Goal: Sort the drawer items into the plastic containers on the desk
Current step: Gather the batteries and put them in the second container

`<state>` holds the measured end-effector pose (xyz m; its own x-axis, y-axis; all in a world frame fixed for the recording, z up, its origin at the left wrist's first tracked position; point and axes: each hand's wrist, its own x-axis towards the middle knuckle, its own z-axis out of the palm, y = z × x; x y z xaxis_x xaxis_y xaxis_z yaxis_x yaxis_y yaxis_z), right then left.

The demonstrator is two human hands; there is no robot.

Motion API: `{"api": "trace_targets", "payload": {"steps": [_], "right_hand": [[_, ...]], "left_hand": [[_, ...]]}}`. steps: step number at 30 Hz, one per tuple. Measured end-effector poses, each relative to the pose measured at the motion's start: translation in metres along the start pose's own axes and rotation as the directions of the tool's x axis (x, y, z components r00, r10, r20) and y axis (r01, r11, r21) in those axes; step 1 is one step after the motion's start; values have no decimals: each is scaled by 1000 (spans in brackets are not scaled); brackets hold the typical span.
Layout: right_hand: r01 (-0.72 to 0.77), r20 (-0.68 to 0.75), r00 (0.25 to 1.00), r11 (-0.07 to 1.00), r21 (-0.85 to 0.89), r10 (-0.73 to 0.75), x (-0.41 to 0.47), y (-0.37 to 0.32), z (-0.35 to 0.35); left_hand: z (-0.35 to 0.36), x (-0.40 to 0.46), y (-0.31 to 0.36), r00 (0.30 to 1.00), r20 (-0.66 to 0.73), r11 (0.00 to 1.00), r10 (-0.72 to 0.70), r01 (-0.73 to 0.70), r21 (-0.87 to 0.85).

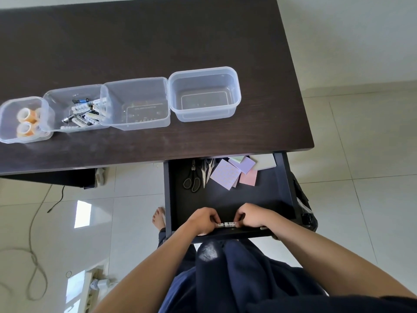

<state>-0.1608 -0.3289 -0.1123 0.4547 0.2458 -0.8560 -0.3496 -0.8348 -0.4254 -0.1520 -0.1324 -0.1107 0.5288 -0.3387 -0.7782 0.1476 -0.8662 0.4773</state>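
Observation:
The open dark drawer (228, 199) sits below the desk's front edge. At its near edge my left hand (204, 220) and my right hand (252, 216) pinch the two ends of a row of white batteries (226, 224). At the drawer's back lie black-handled scissors (193, 177), two more scissors (207, 171) and several sticky-note pads (234, 171). On the desk stand four clear containers: one with tape rolls (4, 123), one with batteries (56, 98), and two empty ones (117, 86) (235, 93).
The dark desk (158, 46) ends at the right, with tiled floor beyond. A cable (33, 245) loops on the floor at left. My bare foot (159, 219) is beside the drawer's left side. A dark bag (304, 206) hangs by its right side.

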Motion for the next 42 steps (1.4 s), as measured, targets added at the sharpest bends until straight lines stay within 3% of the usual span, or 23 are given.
{"api": "trace_targets", "payload": {"steps": [11,15,21,28,36,42], "right_hand": [[-107,46,993,994,-29,108,7,-8,-3],[-156,-61,986,988,11,157,7,-20,1],[-215,-20,977,969,-123,214,4,-39,7],[-185,-108,977,983,-14,182,-11,-55,11],[64,-396,917,963,263,47,-36,-128,-6],[372,-605,776,904,210,-179,-54,-249,-47]], "left_hand": [[-36,-17,-8,997,-55,996,54,-58,-65],[-60,-24,-19,993,-77,992,94,-100,-75],[-88,-32,-29,985,-39,982,170,-173,-80],[-115,-37,-33,970,-5,968,244,-244,-62],[-173,-62,-36,925,-148,928,350,-364,-83],[-256,-101,-68,836,-392,879,385,-462,-121]]}}
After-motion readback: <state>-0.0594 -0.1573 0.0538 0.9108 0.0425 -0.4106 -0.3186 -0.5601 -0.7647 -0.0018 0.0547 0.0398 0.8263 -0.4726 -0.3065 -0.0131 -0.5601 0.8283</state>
